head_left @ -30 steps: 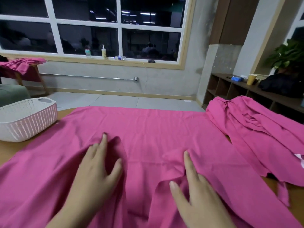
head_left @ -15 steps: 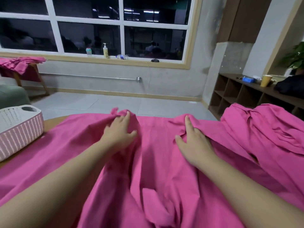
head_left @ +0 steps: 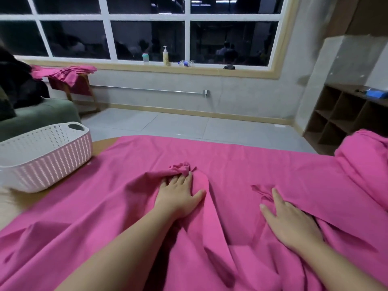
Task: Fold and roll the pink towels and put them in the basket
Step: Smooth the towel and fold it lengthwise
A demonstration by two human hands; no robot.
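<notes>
Pink woven cloth, a large thin towel (head_left: 262, 164), lies spread over most of the wooden table (head_left: 105, 143), and the task looks barely begun. No roll has been made, and the white perforated plastic basket (head_left: 45, 156) at the far left of the table shows nothing pink through its wall or over its rim, though its floor is hidden from this angle. A second heap of pink cloth (head_left: 365, 150) waits at the far right edge, and more pink fabric (head_left: 67, 73) hangs over a wooden stool by the wall, so several towels are probably left.

What is in hand looks like the first fold. The left hand (head_left: 178, 196) lies flat on the towel with its fingers nearly straight, pressing a bunched edge of cloth just beyond the fingertips; it grasps nothing that I can see. The right hand (head_left: 289, 221) rests palm-down to the right, fingers straight and relaxed, holding down another folded-over flap.

Compared with half a second ago, both hands have come down from the raised far edge and now press the cloth onto the table nearer the middle, and the lifted ridges have flattened. The view has also swung left, so more of the basket shows and less of the right-hand heap. Compared with a second ago, the near edge has been carried forward over the towel.
</notes>
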